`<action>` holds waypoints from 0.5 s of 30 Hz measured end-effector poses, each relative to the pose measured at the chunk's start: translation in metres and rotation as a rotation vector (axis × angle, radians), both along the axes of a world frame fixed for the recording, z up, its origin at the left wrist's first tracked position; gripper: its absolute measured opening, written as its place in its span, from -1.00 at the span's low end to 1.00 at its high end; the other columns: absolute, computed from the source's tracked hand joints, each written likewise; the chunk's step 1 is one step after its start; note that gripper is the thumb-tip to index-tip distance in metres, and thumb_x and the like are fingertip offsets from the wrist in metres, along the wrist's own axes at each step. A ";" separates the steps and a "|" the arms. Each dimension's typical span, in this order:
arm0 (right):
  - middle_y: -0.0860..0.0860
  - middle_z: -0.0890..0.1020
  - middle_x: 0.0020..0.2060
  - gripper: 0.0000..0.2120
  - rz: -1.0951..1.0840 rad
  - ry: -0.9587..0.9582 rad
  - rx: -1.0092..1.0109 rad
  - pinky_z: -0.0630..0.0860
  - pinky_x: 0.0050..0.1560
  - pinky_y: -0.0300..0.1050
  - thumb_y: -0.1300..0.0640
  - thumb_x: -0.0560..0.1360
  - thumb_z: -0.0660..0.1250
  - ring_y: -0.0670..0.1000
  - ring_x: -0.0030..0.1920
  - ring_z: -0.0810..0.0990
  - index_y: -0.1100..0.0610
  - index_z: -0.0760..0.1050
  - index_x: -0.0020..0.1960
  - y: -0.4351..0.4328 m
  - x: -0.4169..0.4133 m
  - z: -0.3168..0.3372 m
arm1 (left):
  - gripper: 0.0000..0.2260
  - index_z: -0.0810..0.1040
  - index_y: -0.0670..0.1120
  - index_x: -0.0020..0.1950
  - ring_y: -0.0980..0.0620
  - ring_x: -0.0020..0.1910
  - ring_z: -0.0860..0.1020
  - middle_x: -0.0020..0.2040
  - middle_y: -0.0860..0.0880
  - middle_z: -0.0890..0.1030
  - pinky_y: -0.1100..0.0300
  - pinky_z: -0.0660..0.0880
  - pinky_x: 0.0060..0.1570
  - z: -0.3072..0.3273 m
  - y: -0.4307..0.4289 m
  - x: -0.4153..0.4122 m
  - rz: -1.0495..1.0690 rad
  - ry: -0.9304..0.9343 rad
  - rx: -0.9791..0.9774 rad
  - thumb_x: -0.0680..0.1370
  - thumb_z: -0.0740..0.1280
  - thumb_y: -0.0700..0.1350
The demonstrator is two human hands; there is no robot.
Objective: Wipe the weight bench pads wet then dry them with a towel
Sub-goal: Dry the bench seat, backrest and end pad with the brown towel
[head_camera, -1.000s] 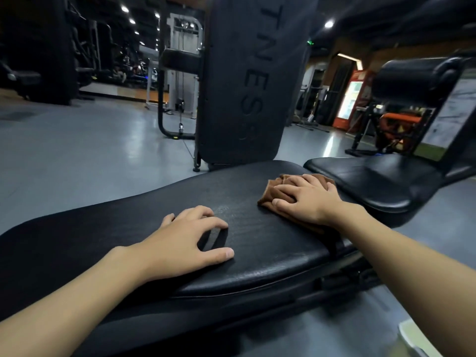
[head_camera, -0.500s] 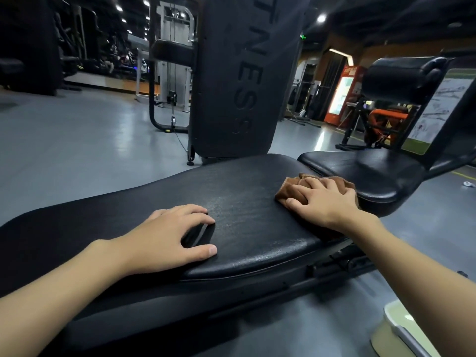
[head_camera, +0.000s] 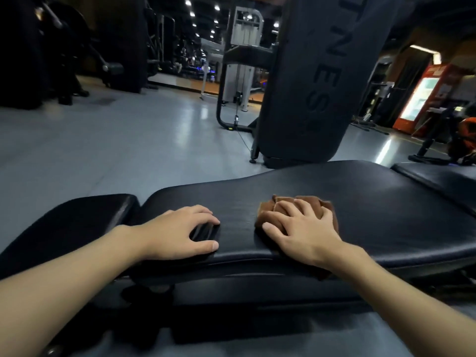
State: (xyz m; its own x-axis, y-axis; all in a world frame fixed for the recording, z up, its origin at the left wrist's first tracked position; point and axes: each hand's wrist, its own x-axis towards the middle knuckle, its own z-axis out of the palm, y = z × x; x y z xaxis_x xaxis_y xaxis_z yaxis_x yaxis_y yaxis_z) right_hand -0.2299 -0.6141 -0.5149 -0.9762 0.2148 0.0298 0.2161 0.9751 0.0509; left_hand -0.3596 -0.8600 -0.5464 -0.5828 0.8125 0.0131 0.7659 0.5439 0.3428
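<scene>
The person's right hand (head_camera: 301,228) lay flat on a folded brown cloth (head_camera: 325,205) with its fingers spread, pressing it onto the long bench pad (head_camera: 373,202) near the pad's front edge. The left hand (head_camera: 180,233) rested just beside it on the same pad, fingers loosely arched and holding nothing. This looked like a wiping pass; whether the cloth was wet could not be told. The next stroke probably needed steady pressure toward the smaller pad (head_camera: 90,217) at the left.

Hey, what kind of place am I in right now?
Probably a gym: a padded black weight bench, a cable weight-stack machine behind it, and more exercise machines across the grey floor.
</scene>
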 end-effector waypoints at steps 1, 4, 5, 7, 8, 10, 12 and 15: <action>-0.16 0.21 0.52 -0.53 0.049 -0.003 -0.007 -0.02 0.40 0.42 -0.37 0.56 -0.13 0.06 0.56 -0.01 -0.34 0.29 0.38 -0.020 -0.010 -0.006 | -0.50 0.36 0.23 0.45 0.21 0.47 0.26 0.50 0.24 0.24 0.07 0.19 0.41 -0.001 -0.012 -0.002 0.020 -0.003 -0.005 0.54 0.27 0.31; -0.17 0.21 0.51 -0.52 0.180 0.006 -0.017 -0.03 0.38 0.44 -0.35 0.55 -0.10 0.07 0.56 0.01 -0.28 0.27 0.39 -0.077 -0.039 -0.024 | -0.56 0.39 0.22 0.40 0.18 0.41 0.34 0.41 0.27 0.33 0.10 0.28 0.37 -0.006 -0.048 -0.008 0.068 -0.022 -0.009 0.53 0.30 0.19; -0.18 0.21 0.52 -0.53 0.213 0.012 -0.022 -0.04 0.38 0.43 -0.34 0.55 -0.08 0.07 0.56 0.02 -0.27 0.23 0.41 -0.094 -0.048 -0.029 | -0.59 0.39 0.20 0.35 0.15 0.33 0.41 0.35 0.25 0.39 0.10 0.35 0.33 -0.007 -0.059 -0.010 0.099 -0.050 -0.002 0.50 0.29 0.12; -0.18 0.19 0.53 -0.53 0.266 0.010 -0.035 -0.04 0.39 0.43 -0.31 0.56 -0.04 0.07 0.56 0.02 -0.27 0.15 0.45 -0.122 -0.062 -0.037 | -0.63 0.38 0.13 0.27 0.09 0.16 0.49 0.21 0.15 0.48 0.05 0.44 0.20 -0.011 -0.080 -0.015 0.166 -0.131 0.020 0.47 0.26 -0.05; -0.18 0.18 0.53 -0.52 0.286 0.007 -0.038 -0.04 0.39 0.43 -0.30 0.57 -0.02 0.06 0.55 0.02 -0.26 0.14 0.46 -0.132 -0.067 -0.041 | -0.64 0.36 0.11 0.24 0.06 0.10 0.51 0.15 0.10 0.50 0.02 0.45 0.16 -0.013 -0.089 -0.018 0.195 -0.166 0.029 0.47 0.24 -0.13; -0.18 0.18 0.54 -0.52 0.323 0.001 -0.035 -0.03 0.38 0.44 -0.30 0.56 -0.02 0.06 0.55 0.02 -0.24 0.15 0.45 -0.150 -0.076 -0.046 | -0.62 0.31 0.12 0.20 0.03 0.06 0.52 0.10 0.05 0.53 -0.02 0.47 0.13 -0.016 -0.103 -0.022 0.234 -0.211 0.063 0.45 0.18 -0.22; -0.19 0.17 0.53 -0.50 0.367 -0.005 -0.038 -0.02 0.37 0.45 -0.33 0.54 -0.03 0.06 0.55 0.03 -0.23 0.16 0.44 -0.165 -0.081 -0.051 | -0.58 0.29 0.12 0.19 0.05 0.09 0.52 0.13 0.05 0.54 0.02 0.48 0.15 -0.020 -0.111 -0.025 0.261 -0.246 0.113 0.44 0.13 -0.30; -0.20 0.21 0.50 -0.38 0.447 -0.023 -0.050 -0.06 0.38 0.45 -0.45 0.45 -0.14 0.05 0.55 0.02 -0.25 0.22 0.42 -0.183 -0.083 -0.056 | -0.57 0.31 0.08 0.24 0.08 0.19 0.51 0.22 0.07 0.52 0.11 0.44 0.23 -0.022 -0.117 -0.025 0.276 -0.287 0.196 0.47 0.10 -0.33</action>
State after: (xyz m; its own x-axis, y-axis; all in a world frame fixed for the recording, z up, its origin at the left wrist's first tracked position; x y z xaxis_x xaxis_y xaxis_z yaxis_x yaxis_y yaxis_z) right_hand -0.3134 -0.7967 -0.5705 -0.9738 -0.2275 0.0069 -0.2275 0.9738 0.0009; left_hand -0.3842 -0.9774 -0.5688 -0.7802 0.6241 -0.0422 0.4600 0.6181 0.6375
